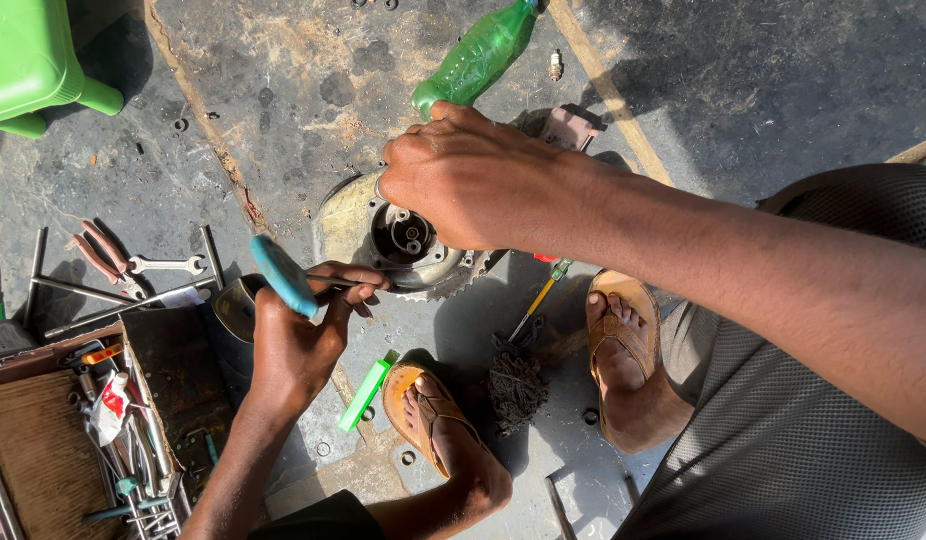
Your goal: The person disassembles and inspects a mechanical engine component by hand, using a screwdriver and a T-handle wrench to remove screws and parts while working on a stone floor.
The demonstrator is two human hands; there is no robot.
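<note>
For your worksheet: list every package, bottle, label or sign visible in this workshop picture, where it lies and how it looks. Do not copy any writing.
Green plastic bottle: lying on the floor at top centre, beyond the right hand; ribbed, translucent green.
Small white and red packet: in the open toolbox at lower left, among tools; crumpled.
Signs or screens: none visible.

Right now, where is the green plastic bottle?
Head view, top centre: the green plastic bottle lies on the floor just beyond the right hand.

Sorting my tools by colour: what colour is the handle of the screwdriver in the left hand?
Light blue handle, gripped by the left hand; seen in the head view.
</note>
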